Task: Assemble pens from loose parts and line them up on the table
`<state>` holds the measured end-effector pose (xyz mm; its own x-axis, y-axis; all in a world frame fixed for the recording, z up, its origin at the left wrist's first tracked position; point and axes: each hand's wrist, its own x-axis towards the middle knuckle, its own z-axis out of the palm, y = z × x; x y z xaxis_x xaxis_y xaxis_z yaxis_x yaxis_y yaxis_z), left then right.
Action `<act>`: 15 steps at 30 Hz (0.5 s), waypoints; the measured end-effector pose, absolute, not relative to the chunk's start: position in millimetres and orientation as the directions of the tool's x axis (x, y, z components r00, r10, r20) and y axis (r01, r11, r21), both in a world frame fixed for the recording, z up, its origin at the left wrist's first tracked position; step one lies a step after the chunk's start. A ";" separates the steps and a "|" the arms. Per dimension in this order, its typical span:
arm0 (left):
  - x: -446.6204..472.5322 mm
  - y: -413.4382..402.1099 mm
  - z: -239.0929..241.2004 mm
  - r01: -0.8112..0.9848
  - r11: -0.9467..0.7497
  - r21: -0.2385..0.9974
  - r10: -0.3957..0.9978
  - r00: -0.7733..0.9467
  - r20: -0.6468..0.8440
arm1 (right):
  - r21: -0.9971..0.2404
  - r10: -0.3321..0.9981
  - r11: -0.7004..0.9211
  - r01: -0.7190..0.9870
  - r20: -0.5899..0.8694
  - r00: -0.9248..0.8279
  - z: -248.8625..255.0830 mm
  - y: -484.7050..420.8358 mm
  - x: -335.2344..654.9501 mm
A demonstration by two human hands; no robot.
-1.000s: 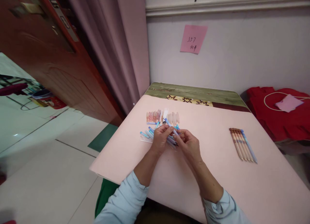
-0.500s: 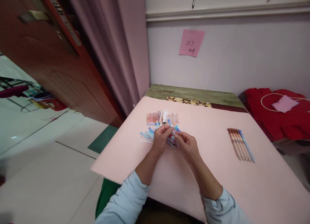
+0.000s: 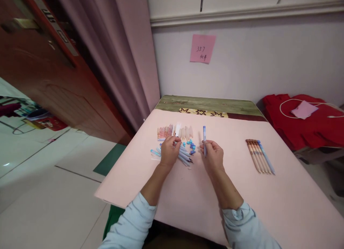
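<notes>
On the pale pink sheet covering the counter [image 3: 193, 202], the right hand [image 3: 213, 155] has its fingers closed around a blue pen [image 3: 204, 136], gripping its lower part so that the blue-topped end points up, away from the person. The pen is raised near the middle of the counter, well apart from the left hand [image 3: 168, 152]. The left hand is over a loose pile of blue pens [image 3: 184, 155], its thumb and forefinger brought together; whether they pinch anything I cannot tell. Dark tips stick out of the pile towards the right, and small blue caps [image 3: 191, 145] lie just beyond it, between the two hands. Behind the left hand, a row of pinkish clear tubes [image 3: 163, 132] lies side by side, with white sticks [image 3: 178, 128] next to it and some pale, rounded pieces [image 3: 187, 132] to their right. Farther right, well apart from both hands, several brown-topped pens [image 3: 255, 156] lie in a neat row, with one blue-topped pen [image 3: 266, 157] at the row's right end.
</notes>
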<state>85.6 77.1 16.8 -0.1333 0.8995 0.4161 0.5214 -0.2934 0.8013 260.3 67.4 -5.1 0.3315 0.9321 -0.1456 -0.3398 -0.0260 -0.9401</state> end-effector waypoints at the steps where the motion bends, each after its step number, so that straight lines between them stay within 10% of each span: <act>1: 90.0 78.9 19.7 0.584 -0.302 0.754 0.912 -0.054 0.407 | -0.934 0.930 -0.038 -0.356 -0.163 0.328 -6.1 67.9 260.0; 8: 121.9 92.1 16.8 0.781 -0.300 0.548 0.948 0.183 0.259 | -0.928 0.936 -0.077 -0.365 -0.194 0.295 -0.5 64.9 259.8; 15: 128.3 92.4 16.0 0.741 -0.308 0.597 0.943 0.153 0.296 | -0.944 0.942 -0.079 -0.321 -0.176 0.287 7.4 65.2 260.2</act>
<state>128.3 92.4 16.0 0.1533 0.9430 0.2955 0.7406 -0.3076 0.5974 260.2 65.2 7.4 0.2871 0.9415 -0.1764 -0.3205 -0.0791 -0.9439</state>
